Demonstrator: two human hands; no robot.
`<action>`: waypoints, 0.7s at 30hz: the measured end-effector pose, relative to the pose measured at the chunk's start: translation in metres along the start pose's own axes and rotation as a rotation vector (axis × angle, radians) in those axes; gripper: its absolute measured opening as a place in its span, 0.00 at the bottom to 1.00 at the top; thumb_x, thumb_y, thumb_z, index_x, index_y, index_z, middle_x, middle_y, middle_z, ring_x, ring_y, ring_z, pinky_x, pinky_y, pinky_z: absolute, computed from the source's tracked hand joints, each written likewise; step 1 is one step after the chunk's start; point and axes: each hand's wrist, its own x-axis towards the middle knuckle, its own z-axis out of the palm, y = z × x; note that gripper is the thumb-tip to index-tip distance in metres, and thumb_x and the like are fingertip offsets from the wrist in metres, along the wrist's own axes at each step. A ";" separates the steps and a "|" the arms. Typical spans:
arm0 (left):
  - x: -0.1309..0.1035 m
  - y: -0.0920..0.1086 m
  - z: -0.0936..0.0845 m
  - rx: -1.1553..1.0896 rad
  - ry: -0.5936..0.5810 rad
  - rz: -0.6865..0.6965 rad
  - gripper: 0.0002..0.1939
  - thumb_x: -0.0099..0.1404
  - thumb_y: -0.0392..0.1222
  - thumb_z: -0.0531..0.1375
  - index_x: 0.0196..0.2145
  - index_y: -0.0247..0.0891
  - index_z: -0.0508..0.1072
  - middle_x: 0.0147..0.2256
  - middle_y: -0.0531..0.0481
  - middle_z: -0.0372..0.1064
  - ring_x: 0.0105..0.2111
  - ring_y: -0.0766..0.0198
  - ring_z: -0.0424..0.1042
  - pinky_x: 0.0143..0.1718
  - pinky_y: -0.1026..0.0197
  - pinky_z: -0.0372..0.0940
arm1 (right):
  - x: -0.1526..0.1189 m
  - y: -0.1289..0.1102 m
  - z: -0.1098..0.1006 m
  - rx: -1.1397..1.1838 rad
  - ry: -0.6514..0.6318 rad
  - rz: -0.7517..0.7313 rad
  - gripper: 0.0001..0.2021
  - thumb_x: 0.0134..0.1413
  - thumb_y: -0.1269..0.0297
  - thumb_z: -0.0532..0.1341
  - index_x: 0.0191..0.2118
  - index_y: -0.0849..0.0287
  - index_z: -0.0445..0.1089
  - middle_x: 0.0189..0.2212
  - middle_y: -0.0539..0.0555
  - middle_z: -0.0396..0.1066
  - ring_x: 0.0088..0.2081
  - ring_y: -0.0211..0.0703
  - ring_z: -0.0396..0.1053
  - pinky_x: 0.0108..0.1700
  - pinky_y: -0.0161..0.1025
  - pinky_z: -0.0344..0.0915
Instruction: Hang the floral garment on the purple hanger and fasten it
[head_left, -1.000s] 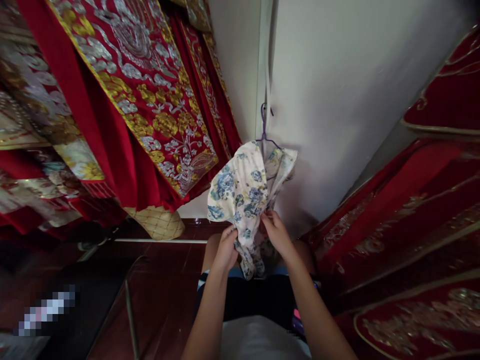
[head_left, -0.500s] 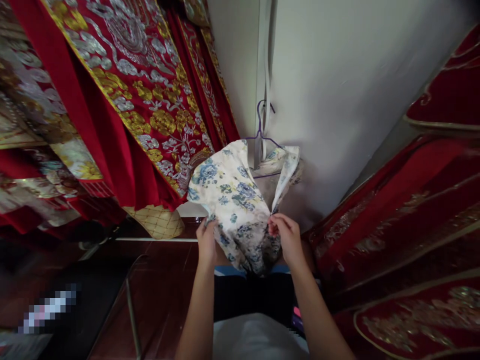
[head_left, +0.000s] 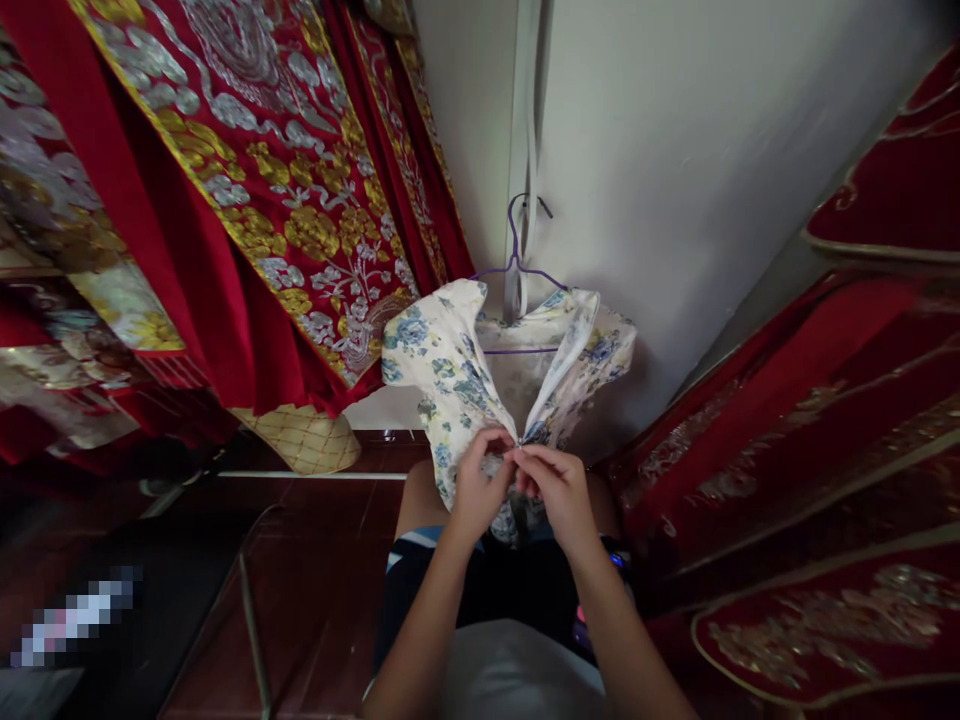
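Note:
A white floral dress or blouse (head_left: 451,385) with blue flowers hangs on a purple hanger (head_left: 514,262), its front parted in a V from the collar down. At the bottom of that V, my left hand (head_left: 484,478) pinches the left front edge. My right hand (head_left: 553,485) meets it there, thumb and fingertips closed on the opposite edge. The fingertips of both hands touch or nearly touch, and they hide whatever fastening lies between them. Below the hands the cloth bunches down over my lap.
The hanger hooks onto a nail by a pale strap (head_left: 532,120) on the white wall (head_left: 675,150). Red embroidered drapery (head_left: 315,230) hangs to the left, more red embroidered cloth (head_left: 787,420) to the right. A dark seat (head_left: 172,570) stands at lower left on the red tiled floor.
My left hand has left the garment's left side and come to the front opening beside my right hand. The garment's right half now spreads wider and faces me more squarely.

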 end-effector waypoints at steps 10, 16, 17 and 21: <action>-0.011 -0.005 0.010 0.047 0.034 0.048 0.04 0.71 0.41 0.53 0.40 0.39 0.66 0.34 0.50 0.64 0.36 0.62 0.66 0.39 0.61 0.62 | -0.008 0.001 0.010 0.036 0.036 -0.003 0.11 0.49 0.58 0.64 0.26 0.61 0.77 0.13 0.47 0.63 0.17 0.33 0.58 0.21 0.32 0.53; -0.004 -0.004 0.009 0.090 0.006 0.098 0.05 0.71 0.42 0.54 0.40 0.39 0.66 0.35 0.50 0.63 0.36 0.61 0.65 0.40 0.60 0.61 | -0.007 0.000 0.012 0.064 0.041 -0.007 0.11 0.50 0.58 0.65 0.26 0.61 0.77 0.12 0.46 0.62 0.17 0.33 0.58 0.21 0.32 0.53; -0.003 -0.003 0.010 0.092 -0.001 0.092 0.05 0.71 0.42 0.53 0.39 0.39 0.66 0.35 0.49 0.64 0.36 0.61 0.66 0.40 0.60 0.61 | -0.005 0.000 0.011 0.074 0.055 -0.008 0.11 0.49 0.58 0.65 0.26 0.61 0.77 0.12 0.46 0.62 0.16 0.33 0.58 0.21 0.32 0.53; -0.003 -0.004 0.013 0.079 -0.020 0.077 0.05 0.70 0.39 0.54 0.40 0.38 0.68 0.35 0.49 0.67 0.36 0.61 0.68 0.40 0.60 0.63 | 0.010 -0.001 0.007 0.146 0.128 -0.025 0.10 0.49 0.59 0.65 0.26 0.61 0.76 0.12 0.46 0.62 0.15 0.32 0.57 0.20 0.32 0.51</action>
